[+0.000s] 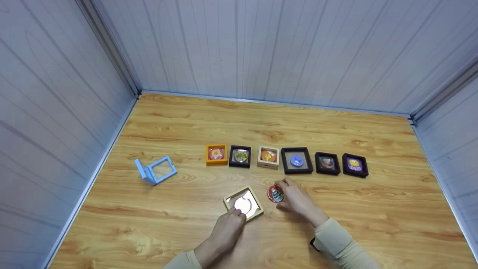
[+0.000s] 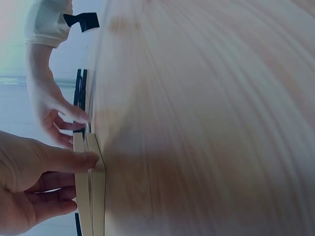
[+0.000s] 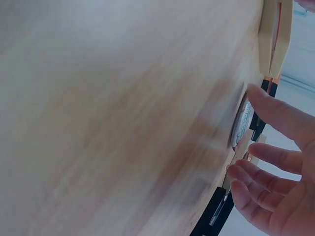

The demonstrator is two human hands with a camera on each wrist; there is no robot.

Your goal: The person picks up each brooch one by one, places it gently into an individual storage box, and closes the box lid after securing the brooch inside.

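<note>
A cream-edged display frame [image 1: 255, 215] lies at a slant on the table in the head view. Behind its clear film shows a round piece with a thin red outline, washed out by glare. My left hand [image 1: 227, 229] grips the frame's near left corner, thumb across the side, as the left wrist view shows at its edge [image 2: 98, 196]. To the right, a round red badge [image 1: 275, 194] with a Christmas tree picture lies flat. My right hand [image 1: 298, 200] reaches around the badge's right side, thumb and fingers spread and fairly straight, thumb tip close to the rim.
Farther back stands a row of display frames: orange [image 1: 216, 163], black [image 1: 240, 164], cream [image 1: 268, 164], a larger black one [image 1: 298, 171], and two more black [image 1: 328, 172] [image 1: 355, 173], each with a round badge. A light blue frame [image 1: 162, 170] stands hinged wide at left. Pale walls [image 1: 239, 56] enclose the table.
</note>
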